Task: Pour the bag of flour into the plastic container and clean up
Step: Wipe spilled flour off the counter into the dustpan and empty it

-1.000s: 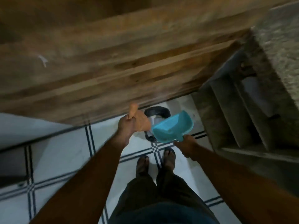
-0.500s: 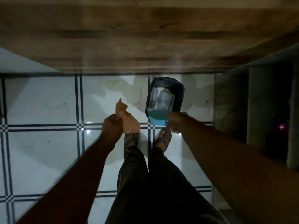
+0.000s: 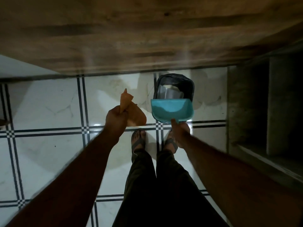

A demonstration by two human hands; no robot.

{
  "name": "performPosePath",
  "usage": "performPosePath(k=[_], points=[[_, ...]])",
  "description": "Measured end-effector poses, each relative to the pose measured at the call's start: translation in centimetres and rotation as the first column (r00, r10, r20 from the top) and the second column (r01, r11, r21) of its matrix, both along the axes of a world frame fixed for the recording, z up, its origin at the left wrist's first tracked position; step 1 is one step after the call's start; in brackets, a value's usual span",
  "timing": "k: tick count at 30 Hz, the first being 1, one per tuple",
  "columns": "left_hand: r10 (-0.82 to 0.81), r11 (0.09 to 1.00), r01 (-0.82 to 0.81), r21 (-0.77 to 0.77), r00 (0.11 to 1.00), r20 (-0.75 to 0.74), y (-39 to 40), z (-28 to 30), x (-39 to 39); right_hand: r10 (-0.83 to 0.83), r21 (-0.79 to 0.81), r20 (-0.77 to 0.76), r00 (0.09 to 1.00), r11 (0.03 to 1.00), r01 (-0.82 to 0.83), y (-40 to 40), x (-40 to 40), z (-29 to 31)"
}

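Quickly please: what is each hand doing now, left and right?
Left hand: grips the orange cloth.
Right hand: holds the blue dustpan over the bin.

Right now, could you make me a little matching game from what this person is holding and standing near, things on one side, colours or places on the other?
Things:
1. dustpan
2. cloth
3. bin
4. sandals

Descriptions:
A. orange-brown, gripped in the left hand
B. on the person's feet
C. turquoise, held by the right hand
D. lined with a dark bag, standing on the tiled floor

Pairs: 1-C, 2-A, 3-D, 4-B
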State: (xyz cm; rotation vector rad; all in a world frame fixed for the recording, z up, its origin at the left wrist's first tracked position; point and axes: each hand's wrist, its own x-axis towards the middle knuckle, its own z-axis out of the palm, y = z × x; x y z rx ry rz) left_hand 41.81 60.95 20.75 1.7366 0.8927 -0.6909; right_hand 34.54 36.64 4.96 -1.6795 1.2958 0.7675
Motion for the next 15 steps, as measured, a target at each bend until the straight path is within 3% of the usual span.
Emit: performPosePath(k=[6, 15], points=[[-0.078, 0.997, 0.078, -0.014, 0.996, -0.044, 0.8, -5.8, -0.5, 0.097, -0.126, 0.037, 0.995, 0.988, -0.092, 0.7, -2.5, -5.1], [-0.156, 0.985, 0.151, -0.08, 0.986, -0.059, 0.9, -11.0, -0.6, 0.185, -0.278, -0.03, 0.982, 0.942, -0.186, 1.3, -9.4, -19.8]])
